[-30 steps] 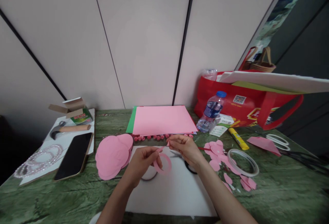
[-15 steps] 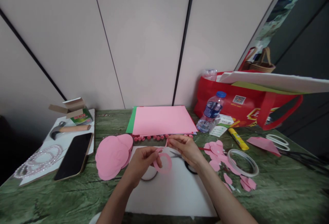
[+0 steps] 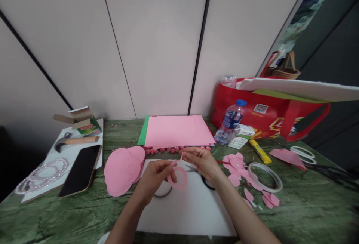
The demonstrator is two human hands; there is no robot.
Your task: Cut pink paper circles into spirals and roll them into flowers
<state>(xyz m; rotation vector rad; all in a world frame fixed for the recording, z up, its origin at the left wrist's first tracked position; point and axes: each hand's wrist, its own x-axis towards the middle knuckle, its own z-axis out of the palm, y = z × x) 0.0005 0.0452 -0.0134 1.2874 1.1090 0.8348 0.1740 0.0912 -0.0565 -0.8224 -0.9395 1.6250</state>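
My left hand (image 3: 153, 179) is closed on a curling pink paper strip (image 3: 183, 179), whose wide loop hangs below the fingers. My right hand (image 3: 204, 162) pinches the narrow end of this strip, a little above and to the right of the left hand. Both hands are over a white board (image 3: 187, 214) on the green table. Black-handled scissors (image 3: 208, 182) lie on the board, partly behind my right forearm. A round rim partly shows under my left hand. Behind my hands stretches a row of small rolled pink-red paper pieces (image 3: 168, 150).
Pink sheets (image 3: 179, 130) lie at the back, and scalloped pink cutouts (image 3: 122, 171) on the left. A phone (image 3: 81, 170) and hammer (image 3: 80, 140) are farther left. On the right are paper scraps (image 3: 235, 163), a tape roll (image 3: 250, 169), a glue stick (image 3: 260, 151) and a water bottle (image 3: 231, 120).
The hands stay in nearly the same place. The hanging loop of the pink strip shifts slightly in shape; nothing else visibly moves.
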